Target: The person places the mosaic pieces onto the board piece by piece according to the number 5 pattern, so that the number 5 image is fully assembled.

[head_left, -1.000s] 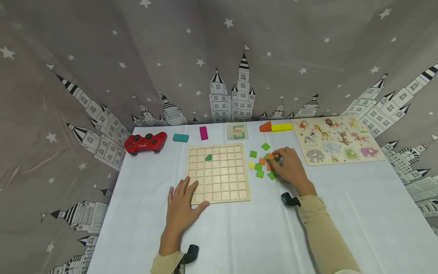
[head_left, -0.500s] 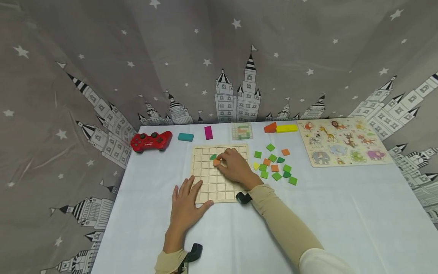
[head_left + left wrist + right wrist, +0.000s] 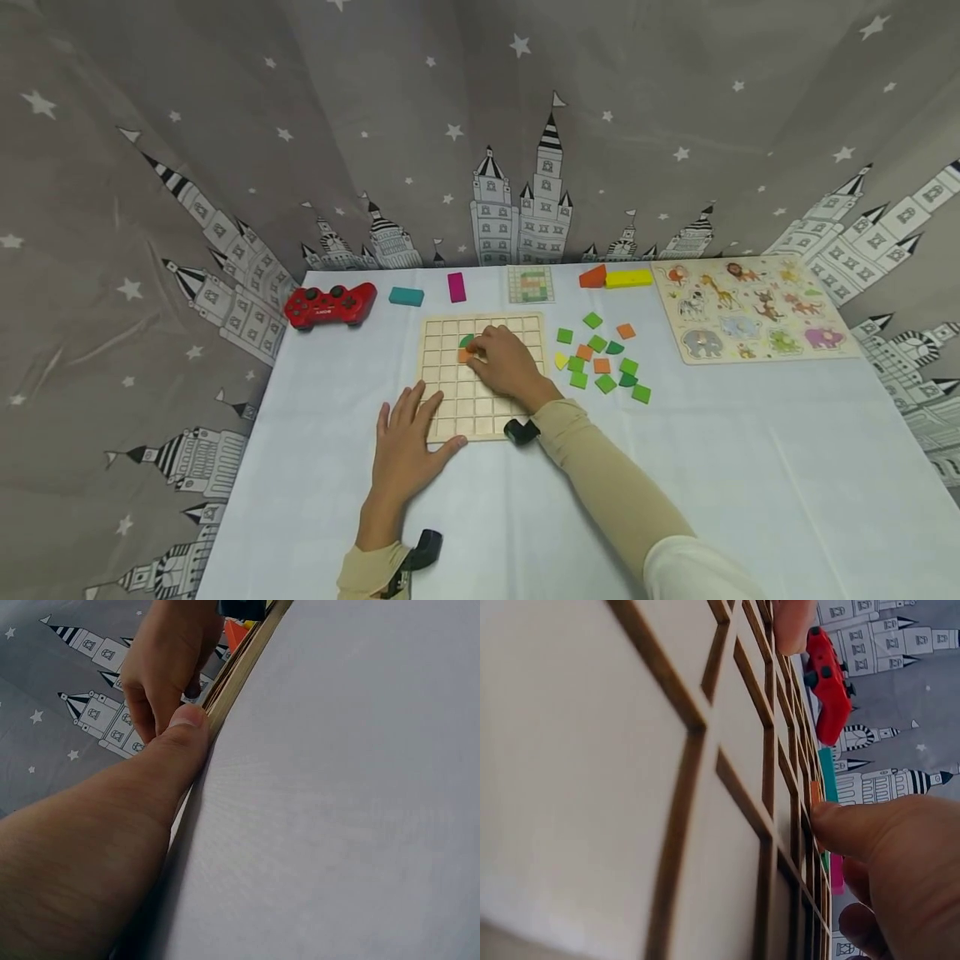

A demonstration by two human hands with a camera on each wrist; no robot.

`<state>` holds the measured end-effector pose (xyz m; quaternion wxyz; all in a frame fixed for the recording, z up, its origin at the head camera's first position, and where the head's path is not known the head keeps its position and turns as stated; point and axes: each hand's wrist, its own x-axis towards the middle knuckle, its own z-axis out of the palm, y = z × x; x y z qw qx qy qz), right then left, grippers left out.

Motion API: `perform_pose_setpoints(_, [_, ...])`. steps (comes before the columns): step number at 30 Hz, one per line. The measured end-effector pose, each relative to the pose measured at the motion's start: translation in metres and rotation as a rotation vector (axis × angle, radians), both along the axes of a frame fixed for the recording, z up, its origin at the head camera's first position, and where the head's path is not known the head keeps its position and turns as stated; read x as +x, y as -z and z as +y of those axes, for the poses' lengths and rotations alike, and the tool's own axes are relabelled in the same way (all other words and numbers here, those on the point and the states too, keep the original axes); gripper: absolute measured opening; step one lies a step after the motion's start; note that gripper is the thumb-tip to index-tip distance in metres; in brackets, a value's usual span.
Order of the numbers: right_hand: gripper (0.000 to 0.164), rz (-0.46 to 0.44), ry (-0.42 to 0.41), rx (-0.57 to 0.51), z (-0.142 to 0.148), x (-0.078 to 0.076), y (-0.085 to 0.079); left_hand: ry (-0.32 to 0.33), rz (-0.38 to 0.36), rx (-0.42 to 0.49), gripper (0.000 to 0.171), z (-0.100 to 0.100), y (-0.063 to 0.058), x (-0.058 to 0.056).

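On the grid board (image 3: 480,408), my right hand (image 3: 506,362) touches the orange square (image 3: 463,356) (pinched or pressed, I can't tell); a sideways slip might jostle the adjacent green quarter-circle (image 3: 466,340). My left hand (image 3: 407,446) rests, fingers apart, at the board's near-left corner.

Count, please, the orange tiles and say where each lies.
4. One orange tile is on the board, touched by the right hand; three lie loose right of the board: the back tile, left tile and front tile. The hand may hide more.
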<state>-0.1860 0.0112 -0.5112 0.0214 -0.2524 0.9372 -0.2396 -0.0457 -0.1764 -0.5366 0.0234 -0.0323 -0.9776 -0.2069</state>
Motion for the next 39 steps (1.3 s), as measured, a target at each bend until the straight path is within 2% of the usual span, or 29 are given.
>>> perform_pose_setpoints(6, [0.026, -0.017, -0.002, -0.008, -0.003, 0.002, -0.001, 0.001, -0.001, 0.003, 0.086, 0.001, 0.000, 0.001])
perform_pose_setpoints(11, [0.025, 0.039, -0.017, 0.032, -0.003, 0.002, 0.000, 0.003, 0.006, 0.005, 0.085, 0.002, 0.001, 0.001])
perform_pose_setpoints(16, [0.023, 0.105, 0.005, 0.095, 0.000, 0.001, 0.002, 0.011, 0.006, -0.001, 0.086, 0.003, 0.002, 0.000])
perform_pose_setpoints(25, [0.021, 0.110, 0.010, 0.095, 0.014, 0.001, 0.001, 0.008, 0.014, -0.008, 0.086, 0.004, 0.002, 0.000])
perform_pose_setpoints(28, [0.020, 0.083, 0.021, 0.078, 0.030, 0.001, -0.003, 0.000, 0.002, -0.010, 0.086, 0.004, 0.001, 0.000])
perform_pose_setpoints(31, [0.021, 0.048, 0.069, 0.057, 0.056, -0.001, -0.008, -0.008, -0.001, -0.005, 0.087, 0.004, 0.001, 0.001])
perform_pose_setpoints(39, [0.034, -0.085, 0.302, -0.007, 0.154, -0.010, -0.019, -0.022, -0.008, 0.013, 0.086, 0.004, 0.001, 0.000])
